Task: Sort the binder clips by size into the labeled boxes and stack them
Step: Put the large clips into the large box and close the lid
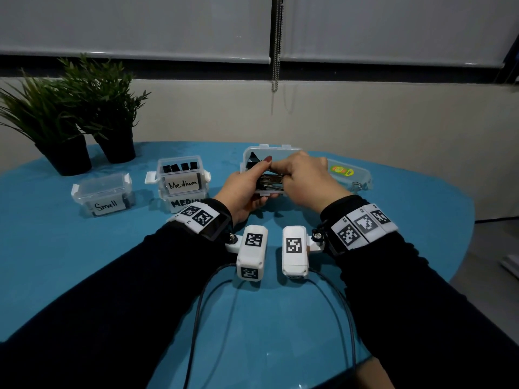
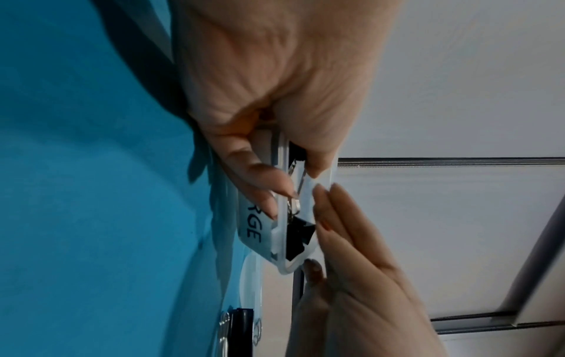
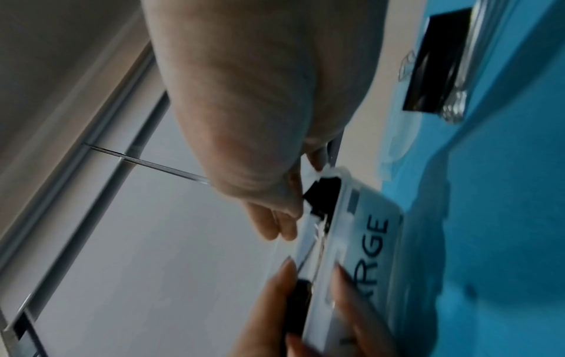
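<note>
A clear box (image 1: pixel 270 149) marked LARGE (image 3: pixel 373 246) sits at the middle of the blue table, lid off. Black large binder clips (image 1: pixel 253 159) lie in it, their steel handles (image 1: pixel 269 183) towards me. My left hand (image 1: pixel 248 186) grips the box's left end, thumb (image 3: pixel 275 299) over the rim and fingers (image 2: pixel 266 190) on the label. Over the right end my right hand (image 1: pixel 304 178) holds one black clip (image 2: pixel 301 235), fingers (image 2: pixel 331 207) on top and thumb at the box's corner. In the right wrist view the same clip (image 3: pixel 323 193) sits just past the fingertips (image 3: pixel 276 224).
To the left stand a closed box marked Small (image 1: pixel 104 193) and two stacked Medium boxes (image 1: pixel 182 179), the top one holding clips. A loose lid (image 1: pixel 349 173) with a sticker and another clip (image 1: pixel 358 187) lie to the right. Two potted plants (image 1: pixel 84 119) stand at the back left.
</note>
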A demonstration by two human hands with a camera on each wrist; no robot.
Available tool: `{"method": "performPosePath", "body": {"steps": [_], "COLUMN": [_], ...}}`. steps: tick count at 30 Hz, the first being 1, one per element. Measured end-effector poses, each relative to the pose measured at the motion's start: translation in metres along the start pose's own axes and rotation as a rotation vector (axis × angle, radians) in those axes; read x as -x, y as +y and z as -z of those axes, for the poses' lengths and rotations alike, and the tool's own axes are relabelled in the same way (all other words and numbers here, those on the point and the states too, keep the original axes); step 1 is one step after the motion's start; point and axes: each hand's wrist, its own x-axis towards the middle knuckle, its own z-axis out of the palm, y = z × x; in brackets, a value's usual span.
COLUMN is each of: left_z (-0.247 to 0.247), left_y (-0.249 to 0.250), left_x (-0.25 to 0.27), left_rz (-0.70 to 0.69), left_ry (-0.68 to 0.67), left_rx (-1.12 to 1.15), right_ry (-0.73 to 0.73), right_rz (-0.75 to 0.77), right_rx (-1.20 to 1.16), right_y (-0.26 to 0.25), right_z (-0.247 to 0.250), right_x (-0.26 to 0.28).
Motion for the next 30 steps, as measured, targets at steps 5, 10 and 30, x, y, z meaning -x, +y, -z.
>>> {"method": "performPosePath", "body": {"steps": [5, 10, 30], "left_z": [-0.005, -0.008, -0.012], "left_y": [0.000, -0.001, -0.003], "left_x": [-0.001, -0.001, 0.004], "left_rz": [0.027, 0.081, 0.099], "left_ry": [0.020, 0.001, -0.150], "left_rx": [-0.017, 0.044, 0.056], "right_ry": [0.070, 0.296, -0.150], "right_rz": [-0.073, -0.178, -0.796], "right_rx": [-0.267, -0.826, -0.134], "right_y": [0.010, 0.022, 0.065], "right_z": [-0.014, 0.007, 0.022], "right_x": [0.000, 0.011, 0.021]}}
